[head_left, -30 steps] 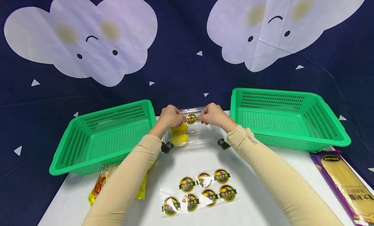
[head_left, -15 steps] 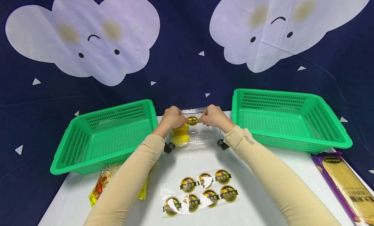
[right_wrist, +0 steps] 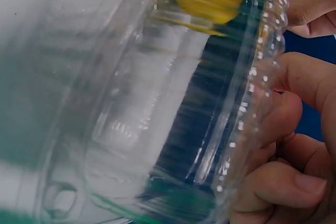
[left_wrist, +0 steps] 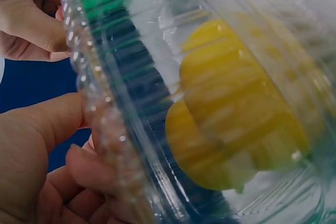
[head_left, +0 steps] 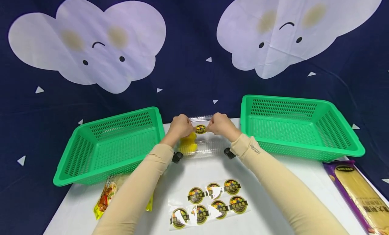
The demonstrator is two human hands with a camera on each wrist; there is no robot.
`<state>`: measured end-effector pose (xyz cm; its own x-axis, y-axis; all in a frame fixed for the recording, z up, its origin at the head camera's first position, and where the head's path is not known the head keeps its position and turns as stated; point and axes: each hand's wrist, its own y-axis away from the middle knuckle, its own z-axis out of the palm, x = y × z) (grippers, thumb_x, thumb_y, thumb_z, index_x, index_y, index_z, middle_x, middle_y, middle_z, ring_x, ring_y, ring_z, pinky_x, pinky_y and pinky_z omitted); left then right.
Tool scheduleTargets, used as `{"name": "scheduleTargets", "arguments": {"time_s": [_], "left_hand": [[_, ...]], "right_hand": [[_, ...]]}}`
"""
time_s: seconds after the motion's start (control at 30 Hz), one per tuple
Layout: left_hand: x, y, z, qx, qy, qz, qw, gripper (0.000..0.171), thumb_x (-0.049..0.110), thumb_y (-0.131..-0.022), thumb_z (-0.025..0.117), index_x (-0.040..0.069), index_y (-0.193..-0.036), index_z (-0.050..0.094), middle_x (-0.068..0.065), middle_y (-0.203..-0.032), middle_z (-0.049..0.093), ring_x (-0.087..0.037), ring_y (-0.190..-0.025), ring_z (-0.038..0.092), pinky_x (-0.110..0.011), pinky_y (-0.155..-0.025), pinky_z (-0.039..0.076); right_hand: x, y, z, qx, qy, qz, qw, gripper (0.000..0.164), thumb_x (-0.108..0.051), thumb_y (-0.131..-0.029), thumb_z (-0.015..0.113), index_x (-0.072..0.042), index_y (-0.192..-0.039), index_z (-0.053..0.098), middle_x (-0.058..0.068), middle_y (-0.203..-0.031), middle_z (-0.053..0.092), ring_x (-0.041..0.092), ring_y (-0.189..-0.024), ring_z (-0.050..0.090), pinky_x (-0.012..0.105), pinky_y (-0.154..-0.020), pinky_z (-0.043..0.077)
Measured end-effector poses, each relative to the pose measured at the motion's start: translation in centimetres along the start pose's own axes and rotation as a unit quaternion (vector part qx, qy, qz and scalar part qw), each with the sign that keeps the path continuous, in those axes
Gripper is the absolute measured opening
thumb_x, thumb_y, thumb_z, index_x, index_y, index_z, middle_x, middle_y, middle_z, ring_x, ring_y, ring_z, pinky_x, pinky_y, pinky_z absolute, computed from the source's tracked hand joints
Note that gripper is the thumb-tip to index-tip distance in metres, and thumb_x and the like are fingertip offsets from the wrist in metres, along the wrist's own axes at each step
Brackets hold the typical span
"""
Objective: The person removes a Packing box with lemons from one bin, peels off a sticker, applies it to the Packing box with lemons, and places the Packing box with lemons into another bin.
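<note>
A clear plastic clamshell box (head_left: pixel 212 147) stands at the table's far edge with yellow fruit (head_left: pixel 189 145), lemon-like, in its left part. Over its lid is a round black and gold fruit sticker (head_left: pixel 200 129). My left hand (head_left: pixel 182 126) pinches the sticker's left end, and my right hand (head_left: pixel 221 124) pinches its right end. In the left wrist view, the fruit (left_wrist: pixel 236 103) shows through the ribbed plastic, beside the thumb and curled fingers. The right wrist view has the right hand's fingers (right_wrist: pixel 281 184) curled near the beaded rim; the sticker is hidden there.
Green baskets stand left (head_left: pixel 112 144) and right (head_left: pixel 291 127) of the box. A clear sheet of round stickers (head_left: pixel 199 213) lies in front. A colourful food packet (head_left: pixel 106 196) is partly under the left arm; a purple pasta packet (head_left: pixel 355 191) lies far right.
The whole head view has shifted slightly down. Both hands stay at the sticker's two ends, drawn slightly closer together over the box.
</note>
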<state>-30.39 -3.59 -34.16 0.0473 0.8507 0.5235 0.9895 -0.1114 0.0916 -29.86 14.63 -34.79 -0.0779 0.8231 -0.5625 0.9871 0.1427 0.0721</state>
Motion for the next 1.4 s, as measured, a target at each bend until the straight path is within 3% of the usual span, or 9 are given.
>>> {"name": "scheduleTargets", "arguments": {"time_s": [0.17, 0.3, 0.43, 0.6, 0.8, 0.87, 1.13, 1.27, 1.4], "left_hand": [[-0.1, 0.4, 0.3, 0.018, -0.001, 0.025, 0.9995, 0.033, 0.015, -0.097, 0.08, 0.013, -0.068, 0.065, -0.005, -0.079, 0.07, -0.019, -0.068, 0.061, -0.028, -0.06, 0.048], [0.0, 0.9, 0.4, 0.036, -0.038, 0.059, 0.9969, 0.007, 0.013, -0.096, 0.081, 0.013, -0.09, 0.085, -0.009, -0.107, 0.08, -0.024, -0.088, 0.072, -0.032, -0.072, 0.061], [-0.1, 1.3, 0.3, 0.035, -0.08, 0.09, 0.9921, 0.008, 0.013, -0.096, 0.08, 0.012, -0.098, 0.088, -0.008, -0.109, 0.083, -0.026, -0.1, 0.077, -0.037, -0.084, 0.066], [-0.5, 1.7, 0.1, 0.023, -0.107, 0.116, 0.9872, 0.008, 0.014, -0.094, 0.081, 0.01, -0.097, 0.087, -0.007, -0.104, 0.083, -0.026, -0.101, 0.076, -0.038, -0.089, 0.065], [-1.0, 2.1, -0.2, 0.012, -0.107, 0.142, 0.9839, 0.009, 0.014, -0.093, 0.08, 0.01, -0.092, 0.087, -0.005, -0.098, 0.083, -0.025, -0.098, 0.074, -0.04, -0.091, 0.063], [-1.1, 2.2, -0.2, 0.007, -0.106, 0.154, 0.9824, 0.01, 0.014, -0.094, 0.079, 0.01, -0.091, 0.087, -0.005, -0.096, 0.083, -0.024, -0.096, 0.073, -0.04, -0.09, 0.063], [-1.9, 2.8, -0.6, 0.01, -0.093, 0.194, 0.9765, 0.015, 0.01, -0.096, 0.073, 0.006, -0.097, 0.087, -0.008, -0.1, 0.084, -0.028, -0.101, 0.077, -0.042, -0.092, 0.064], [-2.3, 3.2, -0.9, 0.006, -0.084, 0.202, 0.9756, 0.016, 0.011, -0.097, 0.072, 0.004, -0.1, 0.086, -0.011, -0.105, 0.083, -0.032, -0.107, 0.075, -0.047, -0.104, 0.06], [-2.7, 4.1, -1.0, 0.014, -0.066, 0.193, 0.9789, 0.017, 0.013, -0.097, 0.074, 0.003, -0.107, 0.083, -0.016, -0.119, 0.079, -0.04, -0.131, 0.064, -0.055, -0.118, 0.049]], "right_hand": [[-0.3, 0.5, 0.2, 0.025, 0.026, 0.004, 0.999, 0.033, -0.015, -0.088, 0.079, -0.017, -0.063, 0.057, -0.004, -0.064, 0.055, 0.015, -0.062, 0.05, 0.03, -0.061, 0.043], [-0.5, 1.2, 0.3, 0.053, 0.059, -0.038, 0.996, 0.009, -0.018, -0.092, 0.083, -0.013, -0.095, 0.077, 0.004, -0.085, 0.073, 0.022, -0.075, 0.066, 0.035, -0.064, 0.054], [-0.7, 1.7, 0.8, 0.051, 0.1, -0.083, 0.99, 0.023, -0.019, -0.096, 0.08, -0.016, -0.119, 0.083, 0.007, -0.101, 0.082, 0.021, -0.081, 0.071, 0.037, -0.066, 0.058], [-0.8, 2.1, 1.1, 0.044, 0.124, -0.124, 0.984, 0.023, -0.014, -0.096, 0.077, -0.014, -0.118, 0.085, 0.008, -0.107, 0.082, 0.019, -0.077, 0.061, 0.034, -0.064, 0.052], [-0.5, 2.6, 0.9, 0.036, 0.125, -0.167, 0.977, 0.012, -0.008, -0.094, 0.076, -0.006, -0.099, 0.087, 0.006, -0.082, 0.074, 0.016, -0.07, 0.051, 0.031, -0.063, 0.046], [-0.4, 2.8, 0.9, 0.032, 0.131, -0.167, 0.977, 0.01, -0.009, -0.095, 0.077, -0.006, -0.097, 0.087, 0.006, -0.082, 0.073, 0.017, -0.07, 0.052, 0.033, -0.063, 0.048], [-0.5, 4.3, 1.0, 0.037, 0.192, -0.159, 0.968, 0.029, -0.022, -0.1, 0.075, -0.004, -0.121, 0.082, 0.017, -0.116, 0.073, 0.032, -0.1, 0.072, 0.049, -0.079, 0.065], [-0.5, 5.0, 1.0, 0.038, 0.193, -0.155, 0.968, 0.032, -0.024, -0.101, 0.075, -0.002, -0.124, 0.08, 0.018, -0.117, 0.071, 0.032, -0.095, 0.073, 0.047, -0.076, 0.065], [-0.3, 5.6, 0.9, 0.036, 0.164, -0.156, 0.973, 0.032, -0.024, -0.1, 0.076, -0.001, -0.122, 0.08, 0.016, -0.116, 0.071, 0.027, -0.085, 0.069, 0.042, -0.073, 0.062]]}}
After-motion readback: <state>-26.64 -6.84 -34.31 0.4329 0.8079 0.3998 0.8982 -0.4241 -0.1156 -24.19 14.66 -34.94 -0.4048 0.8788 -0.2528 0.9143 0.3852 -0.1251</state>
